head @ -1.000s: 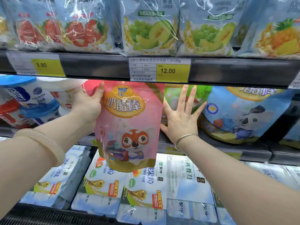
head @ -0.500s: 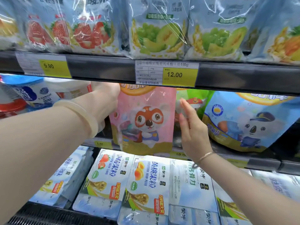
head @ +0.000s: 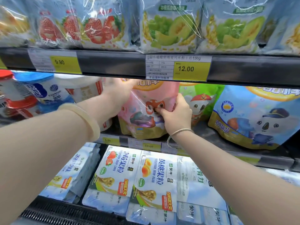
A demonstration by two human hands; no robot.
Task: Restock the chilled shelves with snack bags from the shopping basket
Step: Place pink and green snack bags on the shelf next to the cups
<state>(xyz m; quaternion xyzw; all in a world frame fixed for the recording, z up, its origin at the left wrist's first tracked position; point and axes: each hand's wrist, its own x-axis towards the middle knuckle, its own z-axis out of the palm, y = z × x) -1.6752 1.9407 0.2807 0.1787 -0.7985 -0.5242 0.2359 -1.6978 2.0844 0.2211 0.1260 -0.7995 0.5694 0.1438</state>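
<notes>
Steadying the pink snack bag (head: 146,111) mid-frame, my left hand (head: 120,93) and right hand (head: 177,114) pinch it; I fear it toppling off the shelf edge (head: 211,150).

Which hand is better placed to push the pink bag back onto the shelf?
Right, probably. The right hand already has its fingers curled on the front of the pink glossy fox-print snack bag. The left hand only rests on its upper left, motion-blurred under the dark shelf edge.
</notes>
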